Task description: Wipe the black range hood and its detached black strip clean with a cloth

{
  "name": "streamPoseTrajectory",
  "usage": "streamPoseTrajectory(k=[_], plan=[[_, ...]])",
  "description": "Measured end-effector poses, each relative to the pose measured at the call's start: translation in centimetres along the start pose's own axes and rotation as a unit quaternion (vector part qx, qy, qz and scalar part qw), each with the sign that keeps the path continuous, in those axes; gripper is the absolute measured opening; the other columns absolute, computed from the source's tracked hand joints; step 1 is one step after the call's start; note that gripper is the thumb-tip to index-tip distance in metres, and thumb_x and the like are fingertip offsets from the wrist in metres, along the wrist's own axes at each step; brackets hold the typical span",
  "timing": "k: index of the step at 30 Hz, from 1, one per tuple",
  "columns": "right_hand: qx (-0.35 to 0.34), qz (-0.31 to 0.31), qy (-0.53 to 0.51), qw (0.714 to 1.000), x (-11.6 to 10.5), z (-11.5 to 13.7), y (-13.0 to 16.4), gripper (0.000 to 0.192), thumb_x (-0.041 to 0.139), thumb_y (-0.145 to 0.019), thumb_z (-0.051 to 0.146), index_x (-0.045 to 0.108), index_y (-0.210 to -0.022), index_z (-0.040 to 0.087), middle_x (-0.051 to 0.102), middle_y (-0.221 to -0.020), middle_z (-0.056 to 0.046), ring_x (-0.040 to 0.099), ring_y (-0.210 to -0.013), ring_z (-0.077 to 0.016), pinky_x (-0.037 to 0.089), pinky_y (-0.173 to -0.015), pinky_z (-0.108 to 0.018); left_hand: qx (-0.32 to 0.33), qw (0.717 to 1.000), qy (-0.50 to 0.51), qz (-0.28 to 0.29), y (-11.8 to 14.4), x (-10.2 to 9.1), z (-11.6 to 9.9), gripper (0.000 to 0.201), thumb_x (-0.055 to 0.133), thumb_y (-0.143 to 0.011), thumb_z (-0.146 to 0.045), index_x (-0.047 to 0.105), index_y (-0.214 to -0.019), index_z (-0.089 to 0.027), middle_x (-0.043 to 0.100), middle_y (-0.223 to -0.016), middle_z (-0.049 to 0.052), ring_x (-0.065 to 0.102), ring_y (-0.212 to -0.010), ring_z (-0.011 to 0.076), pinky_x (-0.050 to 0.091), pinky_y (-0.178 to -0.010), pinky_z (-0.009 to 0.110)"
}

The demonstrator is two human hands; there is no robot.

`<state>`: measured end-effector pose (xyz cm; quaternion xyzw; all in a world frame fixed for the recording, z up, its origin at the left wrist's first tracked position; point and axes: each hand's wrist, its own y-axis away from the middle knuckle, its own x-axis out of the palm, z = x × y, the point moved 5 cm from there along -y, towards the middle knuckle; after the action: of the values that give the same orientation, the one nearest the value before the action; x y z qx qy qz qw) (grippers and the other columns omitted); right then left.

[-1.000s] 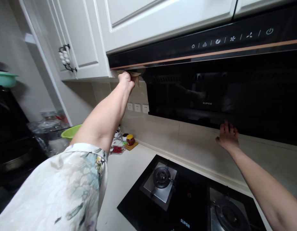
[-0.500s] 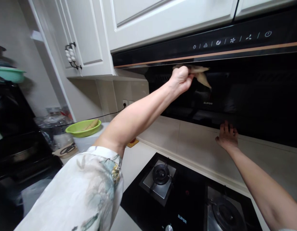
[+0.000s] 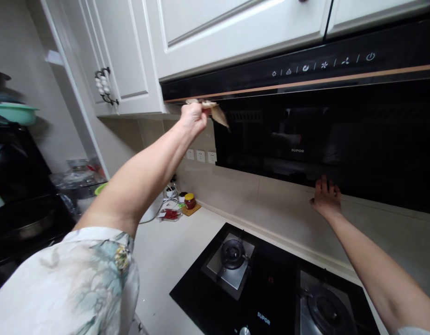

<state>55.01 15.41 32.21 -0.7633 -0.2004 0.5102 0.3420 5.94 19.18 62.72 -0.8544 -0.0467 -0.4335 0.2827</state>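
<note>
The black range hood (image 3: 305, 135) spans the wall under the white cabinets (image 3: 215, 32), above the gas hob (image 3: 270, 288) set into the worktop (image 3: 173, 251). The work in hand is wiping the hood's lower front edge near its left end, and it would go best, I judge, with the cloth (image 3: 216, 111) kept flat against the copper trim line and drawn along it in even strokes, the other hand bracing the body so the reach does not wobble. The left hand (image 3: 194, 116) is raised to that edge, its fingers curled tight and pinching the beige cloth, a corner of which hangs loose to the right. The right hand (image 3: 325, 197) rests flat on the tiled backsplash (image 3: 277, 209) just under the hood's bottom edge, fingers spread and holding nothing. A small red jar (image 3: 189, 201) stands at the worktop's back edge.
</note>
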Motion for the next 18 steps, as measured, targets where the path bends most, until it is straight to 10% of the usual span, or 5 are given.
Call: streamPoseTrajectory(k=[9, 18], plan=[[0.008, 0.016, 0.016, 1.000, 0.0, 0.1, -0.1, 0.084, 0.061, -0.083, 0.032, 0.034, -0.157, 0.003, 0.019, -0.169, -0.020, 0.027, -0.149, -0.0370, 0.025, -0.119, -0.049, 0.042, 0.995, -0.033, -0.088, -2.9, -2.1, -0.9, 0.032, 0.046, -0.103, -0.002, 0.063, -0.097, -0.028, 0.068, -0.068, -0.010, 0.070, -0.100, 0.0079, 0.059, -0.097, 0.027], [0.006, 0.014, -0.004, 1.000, 0.6, -0.1, -0.1, 0.089, 0.059, -0.082, 0.032, 0.027, -0.160, 0.005, 0.019, -0.169, -0.021, 0.026, -0.150, -0.0386, 0.024, -0.119, -0.051, -0.026, 0.998, -0.010, 0.051, 0.6, -0.8, 1.2, 0.029, 0.062, -0.097, -0.027, 0.057, -0.069, -0.027, 0.075, -0.081, 0.002, 0.065, -0.121, 0.0225, 0.055, -0.104, 0.037]])
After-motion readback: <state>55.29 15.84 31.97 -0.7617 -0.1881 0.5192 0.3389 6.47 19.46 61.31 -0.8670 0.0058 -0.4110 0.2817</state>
